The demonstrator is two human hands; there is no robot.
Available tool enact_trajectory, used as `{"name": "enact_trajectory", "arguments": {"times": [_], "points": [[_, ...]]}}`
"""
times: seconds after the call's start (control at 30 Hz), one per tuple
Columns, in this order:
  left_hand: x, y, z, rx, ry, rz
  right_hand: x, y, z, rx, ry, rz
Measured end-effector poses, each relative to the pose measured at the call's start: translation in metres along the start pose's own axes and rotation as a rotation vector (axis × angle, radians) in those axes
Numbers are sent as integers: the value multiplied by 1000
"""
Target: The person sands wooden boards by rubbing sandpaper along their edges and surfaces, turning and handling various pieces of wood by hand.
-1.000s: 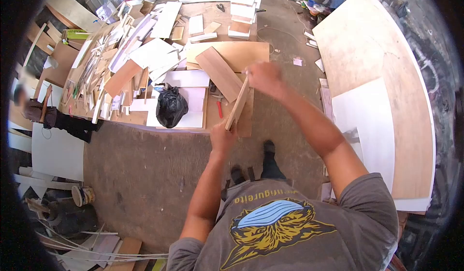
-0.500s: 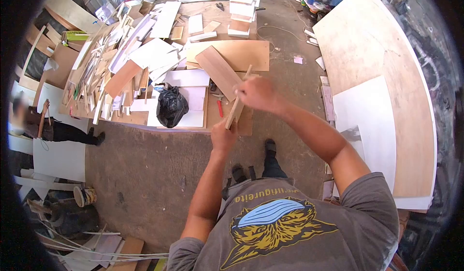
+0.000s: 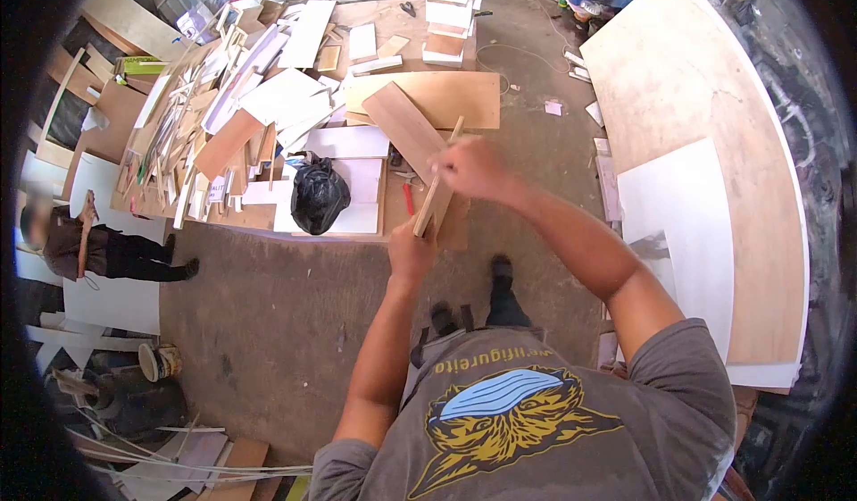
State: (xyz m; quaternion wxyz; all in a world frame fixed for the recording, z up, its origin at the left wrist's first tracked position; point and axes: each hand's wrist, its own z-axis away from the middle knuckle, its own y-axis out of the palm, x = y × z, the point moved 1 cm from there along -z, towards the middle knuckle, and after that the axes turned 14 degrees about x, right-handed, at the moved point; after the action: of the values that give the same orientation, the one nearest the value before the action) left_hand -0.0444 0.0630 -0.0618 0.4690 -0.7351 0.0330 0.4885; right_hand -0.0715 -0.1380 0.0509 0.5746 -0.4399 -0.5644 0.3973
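Observation:
My left hand (image 3: pixel 412 253) is wrapped round the near end of a narrow wooden piece (image 3: pixel 435 204), which slants up and away over the table's edge. My right hand (image 3: pixel 473 171), smeared by motion, is closed in a fist against the middle of that piece; whatever its fingers pinch is hidden. Beyond it, a brown wooden board (image 3: pixel 403 126) lies aslant on a longer, lighter board (image 3: pixel 460 99). A tool with a red handle (image 3: pixel 409 199) lies just left of the wooden piece, and a black plastic bag (image 3: pixel 319 199) sits farther left.
The worktable (image 3: pixel 393 14) carries many offcuts and thin strips (image 3: pixel 174 108). At the left another person (image 3: pixel 80 242) stands holding a long wooden piece. Large sheets (image 3: pixel 705 99) lean along the right side. A bucket (image 3: pixel 159 363) is on the floor at lower left.
My hands and the narrow wooden piece stay almost in place, the right hand still blurred. The person at the left has shifted and holds up a long wooden piece more plainly.

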Motion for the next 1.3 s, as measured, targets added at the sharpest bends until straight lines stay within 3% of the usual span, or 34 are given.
{"name": "enact_trajectory", "arguments": {"times": [0.17, 0.27, 0.37, 0.47, 0.57, 0.77, 0.87, 0.97, 1.07, 1.17, 1.3], "points": [[-8, 1, 1, 48, -55, 9, -40, -18, -19, -92, 276, 40], [-11, 1, 2, 11, -37, 35, -14, -8, -2, 18, -14, -1], [-7, -1, 1, 1, -33, 47, -6, -13, -2, 72, -5, 3], [-6, -1, 1, 30, -58, 58, -43, -22, -22, -25, 209, -41], [-6, 1, -1, 13, -37, 44, -50, -15, -23, -135, 224, 25], [-7, -3, 0, -10, -37, 57, 12, -1, 10, -40, -91, -7], [-11, -5, 1, 14, -48, 44, -15, 3, -7, -115, 14, 13], [-8, 1, 1, 19, -53, 52, -31, 5, -12, -337, 208, -123], [-4, 14, 4, -1, -67, 44, -29, 31, 1, -489, 290, -521], [-12, 23, 8, -13, -87, 10, 7, 32, 28, -187, 462, -578], [-40, 21, 14, 85, -104, -78, 2, 39, 33, -143, 506, -540]]}}
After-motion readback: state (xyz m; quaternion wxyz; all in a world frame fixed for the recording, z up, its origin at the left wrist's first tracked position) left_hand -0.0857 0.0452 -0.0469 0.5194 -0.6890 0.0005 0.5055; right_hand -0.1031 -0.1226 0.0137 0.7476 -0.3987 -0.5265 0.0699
